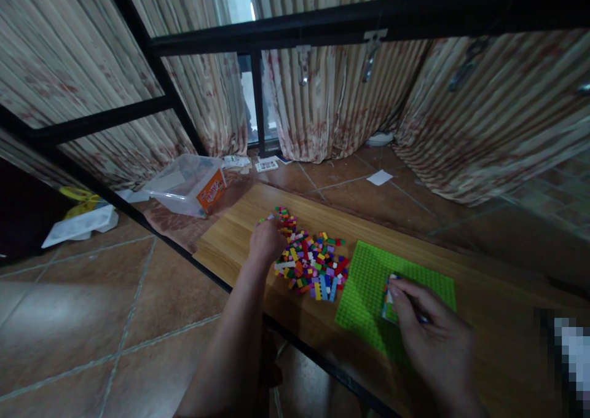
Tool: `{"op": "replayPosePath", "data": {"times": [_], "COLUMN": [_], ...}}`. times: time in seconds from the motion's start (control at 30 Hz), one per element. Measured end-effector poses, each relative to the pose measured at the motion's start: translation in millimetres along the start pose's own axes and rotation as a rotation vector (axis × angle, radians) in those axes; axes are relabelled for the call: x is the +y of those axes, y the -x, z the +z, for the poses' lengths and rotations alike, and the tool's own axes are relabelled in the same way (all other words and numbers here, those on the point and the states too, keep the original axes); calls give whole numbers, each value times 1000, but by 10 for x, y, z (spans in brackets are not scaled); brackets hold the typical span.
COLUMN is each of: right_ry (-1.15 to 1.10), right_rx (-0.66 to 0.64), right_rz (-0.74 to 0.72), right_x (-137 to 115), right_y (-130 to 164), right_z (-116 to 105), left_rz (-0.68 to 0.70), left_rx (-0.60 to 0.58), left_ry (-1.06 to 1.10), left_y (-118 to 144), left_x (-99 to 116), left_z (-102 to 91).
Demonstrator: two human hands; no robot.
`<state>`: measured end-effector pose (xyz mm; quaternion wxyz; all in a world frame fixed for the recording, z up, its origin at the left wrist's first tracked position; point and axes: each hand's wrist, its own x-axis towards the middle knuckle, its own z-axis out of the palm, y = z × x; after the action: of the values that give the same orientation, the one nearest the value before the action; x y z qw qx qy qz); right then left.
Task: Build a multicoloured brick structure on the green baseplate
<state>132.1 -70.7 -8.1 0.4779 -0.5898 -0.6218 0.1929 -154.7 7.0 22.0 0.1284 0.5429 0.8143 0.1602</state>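
Loose toy building bricks (pixel 306 258) in many colours lie heaped on the wooden tabletop. My left hand (pixel 267 243) is at the left edge of this heap, its fingers curled together; what they hold, if anything, is hidden. To the right of the heap lies a green studded baseplate (pixel 364 289). A small brick build (pixel 388 304) with white, green and orange parts sits on it. My right hand (pixel 428 326) is over the baseplate, thumb and fingers pinched on a whitish brick (pixel 393 278) at the build's far end.
A clear plastic box (pixel 177 187) with an orange label stands beyond the table's left end. Dark metal bars (pixel 322 27) cross above the far side, with clips hanging from one. Papers (pixel 380 177) lie on the tiled floor before the curtains (pixel 318 110).
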Motion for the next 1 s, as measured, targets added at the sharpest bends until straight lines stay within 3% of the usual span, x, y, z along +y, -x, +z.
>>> {"op": "replayPosePath", "data": {"times": [0.1, 0.27, 0.43, 0.57, 0.73, 0.87, 1.0], "right_ry": [10, 28, 29, -11, -89, -245, -388], "right_rx": [-13, -41, -33, -52, -69, -80, -112], "right_rz": [-7, -18, -32, -64, 51, 133, 152], "right_x": [8, 11, -3, -70, -212, -263, -262], "right_y": [1, 3, -11, -28, -53, -89, -112], "right_z": [19, 43, 52, 78, 110, 118, 89], "left_rz": [4, 49, 132, 219, 39, -32, 6], "left_rx": [-58, -23, -83, -326, -731, -951, -1008], "left_ry": [-44, -57, 210, 708, 1261, 1405, 1401], "left_y": [-7, -8, 0, 89, 364, 597, 718], "left_x": [-45, -13, -81, 16, 442, 743, 902], "left_z": [2, 10, -56, -96, -33, 118, 274]}}
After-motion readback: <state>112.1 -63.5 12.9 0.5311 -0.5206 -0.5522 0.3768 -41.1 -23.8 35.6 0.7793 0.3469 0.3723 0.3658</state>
